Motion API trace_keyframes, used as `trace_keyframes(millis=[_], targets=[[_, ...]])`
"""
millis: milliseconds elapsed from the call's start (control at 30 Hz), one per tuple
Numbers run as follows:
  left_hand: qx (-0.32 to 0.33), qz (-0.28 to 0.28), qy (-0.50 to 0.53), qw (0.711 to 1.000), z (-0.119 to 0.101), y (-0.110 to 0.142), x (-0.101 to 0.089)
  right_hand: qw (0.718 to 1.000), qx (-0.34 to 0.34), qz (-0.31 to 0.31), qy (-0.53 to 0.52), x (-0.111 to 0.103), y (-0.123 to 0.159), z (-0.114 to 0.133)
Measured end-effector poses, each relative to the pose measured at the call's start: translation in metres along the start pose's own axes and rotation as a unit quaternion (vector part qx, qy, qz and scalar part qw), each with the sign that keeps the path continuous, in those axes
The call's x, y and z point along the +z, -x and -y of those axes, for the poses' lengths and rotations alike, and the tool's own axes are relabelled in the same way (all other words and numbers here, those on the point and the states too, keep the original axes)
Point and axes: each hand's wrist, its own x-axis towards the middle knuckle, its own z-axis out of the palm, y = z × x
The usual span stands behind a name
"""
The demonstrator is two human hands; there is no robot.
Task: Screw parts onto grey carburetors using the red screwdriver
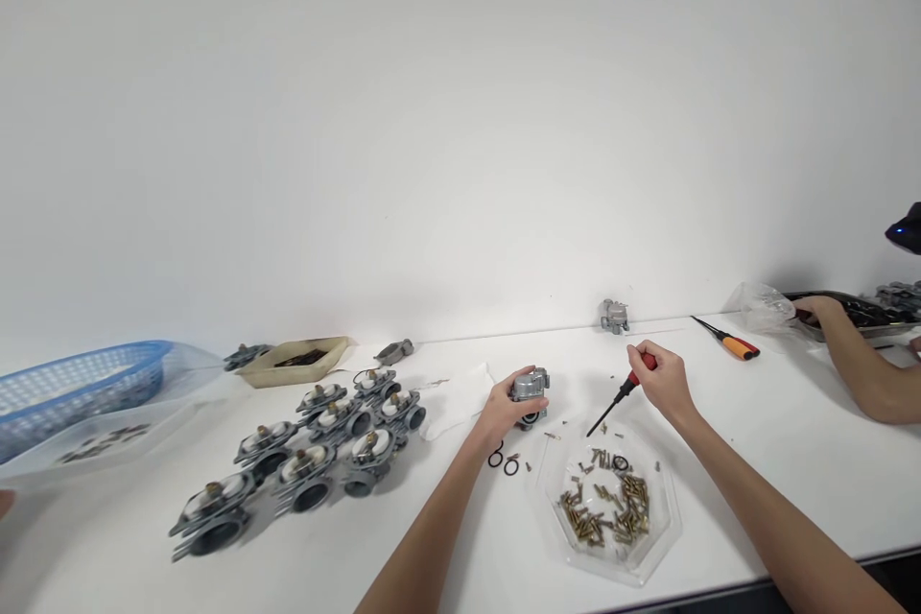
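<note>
My left hand (504, 406) is closed around a grey metal carburetor (531, 388), its bowl side up, on the white table. In my right hand (663, 378) is a screwdriver (625, 391) with a red handle, its dark shaft slanting down to the left. The tip hangs above the rim of a clear plastic tray (666, 537) that holds many brass screws (633, 504) and a black ring. Between the carburetor and the tray lie black O-rings (496, 457) and a few loose screws (529, 467).
Several open carburetor bodies (309, 477) stand at left. Beyond them are a beige tray (335, 360), a blue basket (154, 357) and a white tray (173, 417). Another carburetor (614, 315) sits by the wall. Orange-handled pliers (738, 345) lie at right, near another person's arm (856, 365).
</note>
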Motion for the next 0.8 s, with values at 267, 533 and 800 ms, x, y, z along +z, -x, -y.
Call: trace_keyframes(millis=[267,533,800], targets=[[0.062,0.004,-0.043,0.997,0.0,0.001,0.005,1.0,0.005,-0.021,0.003,-0.002,-0.001,-0.002],[0.179,-0.035,-0.246,0.952,0.0,0.008,0.016,0.996,0.032,-0.045,-0.072,-0.009,-0.006,0.005],[0.186,-0.042,-0.316,0.93,0.0,0.008,0.018,0.99,0.087,0.028,-0.105,0.002,-0.004,-0.004]])
